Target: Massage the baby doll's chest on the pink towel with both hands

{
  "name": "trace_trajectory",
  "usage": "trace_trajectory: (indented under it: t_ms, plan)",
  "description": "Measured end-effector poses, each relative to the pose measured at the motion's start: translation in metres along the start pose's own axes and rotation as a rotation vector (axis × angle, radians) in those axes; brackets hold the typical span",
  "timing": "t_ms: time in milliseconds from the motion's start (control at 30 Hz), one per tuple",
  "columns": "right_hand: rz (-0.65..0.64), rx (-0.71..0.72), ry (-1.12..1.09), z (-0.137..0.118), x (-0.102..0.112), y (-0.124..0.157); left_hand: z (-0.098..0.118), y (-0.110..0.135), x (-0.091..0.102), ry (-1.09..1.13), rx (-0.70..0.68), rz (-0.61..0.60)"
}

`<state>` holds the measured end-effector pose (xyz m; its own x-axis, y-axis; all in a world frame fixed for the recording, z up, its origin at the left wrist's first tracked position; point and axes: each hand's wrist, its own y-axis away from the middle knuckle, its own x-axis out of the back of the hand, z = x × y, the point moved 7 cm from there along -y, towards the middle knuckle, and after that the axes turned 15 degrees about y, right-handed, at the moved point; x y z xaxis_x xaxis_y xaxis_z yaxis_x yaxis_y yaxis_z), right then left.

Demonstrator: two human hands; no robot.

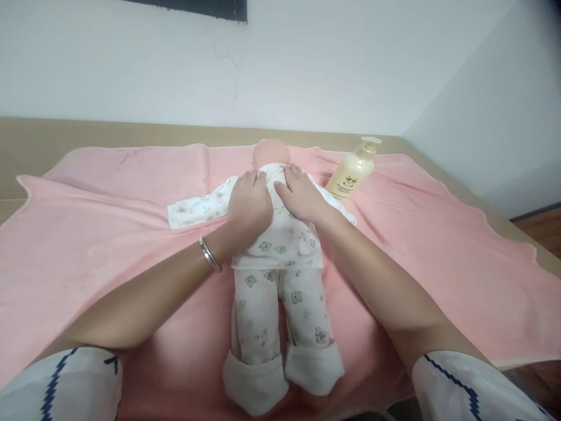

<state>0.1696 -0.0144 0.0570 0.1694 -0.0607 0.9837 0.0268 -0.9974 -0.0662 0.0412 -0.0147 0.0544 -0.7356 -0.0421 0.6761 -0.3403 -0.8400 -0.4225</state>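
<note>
A baby doll (276, 263) in white printed pyjamas lies on its back on a pink towel (87, 234), its head (270, 154) pointing away from me. My left hand (249, 202) rests flat on the left side of the doll's chest, fingers stretched toward the collar. A silver bangle (210, 255) sits on that wrist. My right hand (300, 196) lies flat on the right side of the chest, fingers together and extended. Neither hand holds anything; both press on the shirt near the neck.
A cream pump bottle (353, 174) lies tilted on the towel just right of the doll's shoulder. The towel covers a wooden table (44, 137) set against a white wall. The table's right edge drops to a wooden floor (543, 228).
</note>
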Motion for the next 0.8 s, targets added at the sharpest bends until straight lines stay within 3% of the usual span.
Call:
trace_trajectory:
  t_ms: [100, 267, 367, 467, 667, 800]
  plan:
    - [-0.025, -0.065, 0.073, -0.004, 0.004, 0.009, 0.002, -0.001, 0.002, -0.036, 0.035, -0.043]
    - [0.044, -0.096, 0.317, -0.025, 0.017, 0.031, -0.026, -0.025, 0.006, 0.057, 0.227, -0.170]
    - [0.080, -0.065, 0.377, -0.031, 0.021, 0.037, -0.034, -0.032, 0.008, 0.079, 0.260, -0.207]
    - [0.048, -0.067, 0.280, -0.022, 0.022, 0.029, -0.023, -0.026, 0.008, -0.003, 0.238, -0.212]
    - [-0.008, -0.021, 0.069, 0.000, 0.017, 0.004, 0.018, -0.009, 0.003, -0.133, 0.068, -0.232]
    - [-0.016, 0.012, 0.181, -0.008, 0.016, 0.010, 0.007, -0.018, 0.011, -0.018, 0.199, -0.258]
